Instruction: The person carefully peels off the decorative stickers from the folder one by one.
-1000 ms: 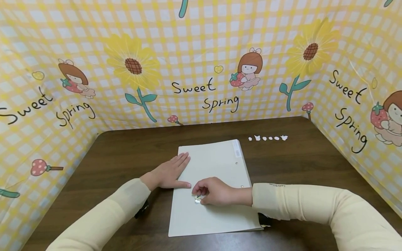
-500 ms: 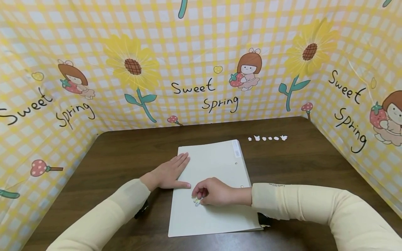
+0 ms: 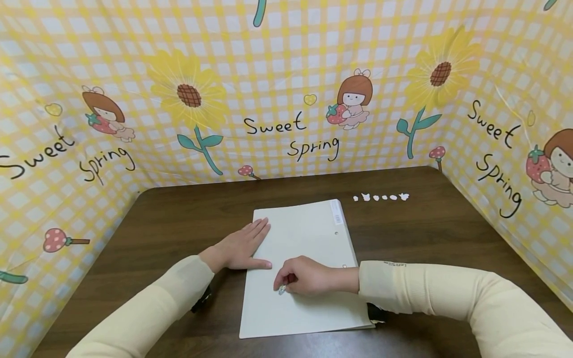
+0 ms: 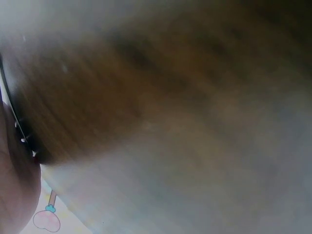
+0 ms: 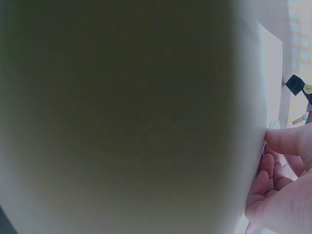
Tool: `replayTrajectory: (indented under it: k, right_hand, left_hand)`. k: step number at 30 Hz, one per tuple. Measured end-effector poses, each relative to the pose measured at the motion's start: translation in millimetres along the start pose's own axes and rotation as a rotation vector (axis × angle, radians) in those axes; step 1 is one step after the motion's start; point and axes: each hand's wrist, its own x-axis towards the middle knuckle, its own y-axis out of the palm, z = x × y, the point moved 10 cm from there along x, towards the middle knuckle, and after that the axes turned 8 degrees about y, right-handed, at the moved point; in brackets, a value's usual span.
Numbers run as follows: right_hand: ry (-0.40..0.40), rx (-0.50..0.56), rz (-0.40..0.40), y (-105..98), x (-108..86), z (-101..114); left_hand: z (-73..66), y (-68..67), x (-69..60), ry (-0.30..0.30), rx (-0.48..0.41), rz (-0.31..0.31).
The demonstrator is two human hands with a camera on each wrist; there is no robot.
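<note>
The right hand (image 3: 306,276) has curled fingers and pinches a tiny shiny piece (image 3: 281,290) over the lower part of a big white folder (image 3: 309,313). I can't tell if the piece touches the folder. The left hand (image 3: 239,248) lies flat with its thumb out, across the folder's left edge, and grips nothing. Near the folder's far right corner, small white bits (image 3: 385,198) sit in a row on the brown table (image 3: 179,219).

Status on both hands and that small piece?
Left hand across edge of white folder. Right hand pinching small patterned piece. White scraps off the folder, out of the way.
</note>
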Motion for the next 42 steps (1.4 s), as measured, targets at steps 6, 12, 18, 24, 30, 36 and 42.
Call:
replayTrajectory:
  k: [6, 12, 18, 24, 30, 36, 42]
  right_hand:
    - [0.005, 0.001, 0.002, -1.0, -1.0, 0.1]
    - [-0.011, 0.004, -0.002, -2.8, -1.7, -0.1]
    - [-0.023, 0.001, -0.019, -5.1, -2.5, -0.4]
    - [-0.027, 0.005, -0.026, -4.6, -2.6, 0.2]
    - [-0.021, 0.010, -0.018, -3.8, -3.1, 1.0]
    - [-0.002, 0.067, 0.003, -3.7, -2.7, 0.2]
    - [0.012, 0.113, 0.009, -5.6, -2.4, -1.5]
  left_hand:
    - [-0.6, -1.0, 0.2, 0.006, 0.013, -0.002]
    - [-1.8, -1.5, 1.4, 0.019, 0.030, 0.001]
    - [-0.9, -1.0, 2.2, 0.016, 0.028, 0.007]
    - [1.3, 3.0, 2.4, 0.010, 0.024, 0.015]
    - [2.2, 4.5, 2.2, 0.009, 0.022, 0.010]
    - [2.9, 5.3, 2.1, 0.001, 0.018, 0.013]
    - [3.9, 6.6, 2.1, -0.001, 0.024, 0.010]
